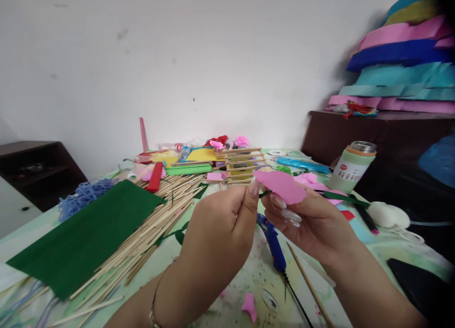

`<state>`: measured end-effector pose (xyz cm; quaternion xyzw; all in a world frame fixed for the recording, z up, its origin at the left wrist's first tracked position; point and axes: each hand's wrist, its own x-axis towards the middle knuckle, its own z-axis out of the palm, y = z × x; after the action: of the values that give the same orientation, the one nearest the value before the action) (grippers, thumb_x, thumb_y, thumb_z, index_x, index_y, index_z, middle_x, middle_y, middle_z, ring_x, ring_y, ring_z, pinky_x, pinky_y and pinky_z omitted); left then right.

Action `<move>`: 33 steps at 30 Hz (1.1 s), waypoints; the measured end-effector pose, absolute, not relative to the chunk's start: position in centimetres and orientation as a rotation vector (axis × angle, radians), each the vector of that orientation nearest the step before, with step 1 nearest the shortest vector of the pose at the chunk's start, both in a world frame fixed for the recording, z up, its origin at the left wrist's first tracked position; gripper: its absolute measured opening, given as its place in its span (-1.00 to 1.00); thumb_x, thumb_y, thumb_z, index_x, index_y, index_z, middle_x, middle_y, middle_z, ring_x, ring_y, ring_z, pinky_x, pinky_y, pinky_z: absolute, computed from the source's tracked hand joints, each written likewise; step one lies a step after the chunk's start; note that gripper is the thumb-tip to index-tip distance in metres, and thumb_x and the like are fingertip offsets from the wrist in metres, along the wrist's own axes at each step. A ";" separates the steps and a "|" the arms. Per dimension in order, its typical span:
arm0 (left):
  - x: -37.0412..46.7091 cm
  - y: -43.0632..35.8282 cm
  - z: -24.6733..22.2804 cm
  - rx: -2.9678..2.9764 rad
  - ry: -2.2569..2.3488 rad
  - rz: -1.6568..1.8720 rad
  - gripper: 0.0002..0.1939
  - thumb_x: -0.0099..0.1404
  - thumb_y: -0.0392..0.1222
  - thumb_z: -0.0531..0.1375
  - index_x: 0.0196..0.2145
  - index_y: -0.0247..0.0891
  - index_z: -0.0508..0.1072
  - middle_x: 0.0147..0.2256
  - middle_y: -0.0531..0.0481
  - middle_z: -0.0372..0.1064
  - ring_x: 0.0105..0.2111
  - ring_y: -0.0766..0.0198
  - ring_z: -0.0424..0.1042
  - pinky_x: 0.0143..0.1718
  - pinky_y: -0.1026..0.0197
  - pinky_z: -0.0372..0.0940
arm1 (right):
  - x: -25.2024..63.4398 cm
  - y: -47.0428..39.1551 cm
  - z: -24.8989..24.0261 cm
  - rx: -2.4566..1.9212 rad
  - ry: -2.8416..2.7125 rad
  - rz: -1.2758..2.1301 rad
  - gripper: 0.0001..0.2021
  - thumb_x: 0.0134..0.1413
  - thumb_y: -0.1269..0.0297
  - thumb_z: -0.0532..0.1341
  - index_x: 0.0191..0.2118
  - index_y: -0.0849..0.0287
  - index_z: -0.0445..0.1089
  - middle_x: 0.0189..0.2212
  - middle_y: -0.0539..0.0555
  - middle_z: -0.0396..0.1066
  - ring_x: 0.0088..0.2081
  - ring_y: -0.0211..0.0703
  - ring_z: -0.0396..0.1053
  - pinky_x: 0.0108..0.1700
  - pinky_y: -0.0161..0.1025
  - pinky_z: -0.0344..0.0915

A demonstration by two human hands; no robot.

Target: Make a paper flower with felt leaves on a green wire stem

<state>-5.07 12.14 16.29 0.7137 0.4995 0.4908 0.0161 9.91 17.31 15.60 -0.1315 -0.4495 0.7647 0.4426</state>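
Between my two hands is a pink paper petal (284, 185), held up over the table. My left hand (220, 228) is closed, its thumb and index finger pinching at the petal's left end. From the other side, my right hand (316, 219) grips the petal, with fingers curled beneath it. A short piece of dark green strip (265, 194) shows just under the petal, between the hands; where it leads is hidden. Below them a blue glue gun (275, 247) lies on the table, with a thin wooden stick (309, 285) to its right.
At left, a dark green sheet (88, 238) lies beside many thin sticks (142, 228) and blue yarn (83, 195). A stick frame (245, 164) and pink flowers (241, 141) sit at the back. To the right are a bottle (350, 169) and a phone (414, 285).
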 end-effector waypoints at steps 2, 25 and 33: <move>-5.1 12.1 16.3 2.232 1.559 1.532 -0.55 0.45 -0.11 -0.03 -0.61 -0.23 0.08 -0.69 0.16 0.04 -0.67 0.43 0.02 -0.64 0.31 -0.10 | 9.9 17.3 15.6 -0.323 -1.132 1.888 -0.90 -0.22 0.43 0.35 -0.45 0.20 0.50 -0.60 -0.06 0.28 -0.61 -0.45 0.03 -0.56 -0.49 0.11; -5.0 12.1 16.2 2.249 1.626 1.533 -0.54 0.44 -0.11 -0.01 -0.61 -0.23 0.04 -0.69 0.16 0.01 -0.67 0.42 0.03 -0.63 0.30 -0.10 | 9.6 17.1 14.8 -0.422 -1.304 1.435 -0.82 -0.07 0.33 0.40 -0.26 0.00 0.58 -0.50 -0.04 0.41 -0.55 -0.37 0.18 -0.52 -0.41 0.16; -5.1 12.5 16.2 2.206 1.594 1.529 -0.56 0.44 -0.07 -0.02 -0.59 -0.22 0.07 -0.66 0.15 0.05 -0.65 0.41 0.03 -0.62 0.29 -0.10 | 10.5 16.8 14.5 -0.421 -1.723 0.546 -0.67 0.17 0.48 0.20 -0.06 -0.09 0.53 -0.28 0.03 0.46 -0.29 -0.16 0.37 -0.26 -0.20 0.34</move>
<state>-5.07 12.53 16.18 0.7066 0.5106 0.4897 0.0102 10.55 16.75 14.55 -0.1816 -0.7432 0.2356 0.5993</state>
